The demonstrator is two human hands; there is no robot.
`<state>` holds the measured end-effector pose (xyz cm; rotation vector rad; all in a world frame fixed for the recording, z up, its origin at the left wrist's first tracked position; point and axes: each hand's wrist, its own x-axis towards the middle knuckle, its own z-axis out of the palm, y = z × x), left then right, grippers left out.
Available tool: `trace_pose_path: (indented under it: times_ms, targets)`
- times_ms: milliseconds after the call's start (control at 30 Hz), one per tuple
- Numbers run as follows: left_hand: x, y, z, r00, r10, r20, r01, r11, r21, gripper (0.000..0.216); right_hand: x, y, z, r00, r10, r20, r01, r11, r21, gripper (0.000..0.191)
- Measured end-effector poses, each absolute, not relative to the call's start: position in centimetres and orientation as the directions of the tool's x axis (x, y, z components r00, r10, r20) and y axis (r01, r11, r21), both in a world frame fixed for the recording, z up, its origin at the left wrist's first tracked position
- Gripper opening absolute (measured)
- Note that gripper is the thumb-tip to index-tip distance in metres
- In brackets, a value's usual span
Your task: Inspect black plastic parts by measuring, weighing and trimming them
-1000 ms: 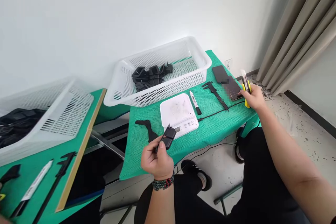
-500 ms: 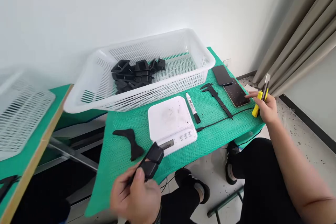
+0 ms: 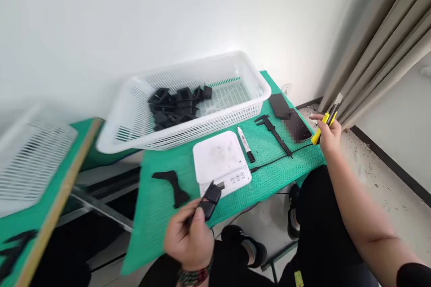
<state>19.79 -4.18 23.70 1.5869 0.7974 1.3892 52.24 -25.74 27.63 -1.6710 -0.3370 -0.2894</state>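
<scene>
My left hand (image 3: 188, 238) is closed round a small black plastic part (image 3: 209, 201), held just in front of the white digital scale (image 3: 220, 161) at the near edge of the green table (image 3: 158, 197). My right hand (image 3: 328, 134) grips a yellow utility knife (image 3: 323, 119), blade end up, past the table's right end near a dark phone (image 3: 298, 126). A loose black part (image 3: 173, 180) lies left of the scale.
A white slotted basket (image 3: 134, 116) holding several black parts (image 3: 177, 104) stands at the back. A marker (image 3: 245, 144), a black caliper (image 3: 273, 129) and a cable (image 3: 279, 159) lie right of the scale. Another basket (image 3: 30, 161) sits on the left table. Curtains (image 3: 377, 45) hang at right.
The view swung right, then partly back. My left hand kept the black part near the scale's front. My right hand lifted the yellow knife off the table's right end.
</scene>
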Motion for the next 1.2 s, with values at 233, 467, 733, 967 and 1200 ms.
trace_pose_path:
  times_ms: [233,467,733,967,1200]
  targets:
    - [17.2,-8.3,21.2,0.111,0.888,0.447,0.050,-0.454,0.890,0.023,47.4,-26.9,24.4,0.942,-0.150,0.300,0.316,0.101,-0.943,0.032]
    - [13.6,-10.7,20.7,0.338,0.905,0.259,0.251,-0.352,0.902,0.037,36.9,-31.1,20.4,0.992,0.125,0.021,-0.002,0.186,-0.983,0.040]
    - [13.8,-14.2,24.9,0.623,0.781,-0.047,0.263,-0.153,0.953,0.054,28.1,-32.0,21.1,0.623,0.746,-0.234,-0.360,0.008,-0.933,0.060]
    - [14.4,-17.2,27.4,0.785,0.616,0.057,0.078,-0.189,0.979,0.042,29.0,-33.1,24.5,0.395,0.885,-0.245,-0.170,-0.192,-0.967,0.055]
    - [13.2,-18.2,28.3,0.818,0.549,0.170,-0.066,-0.204,0.977,0.031,35.4,-35.5,25.7,0.853,0.511,-0.100,0.003,-0.196,-0.981,0.054]
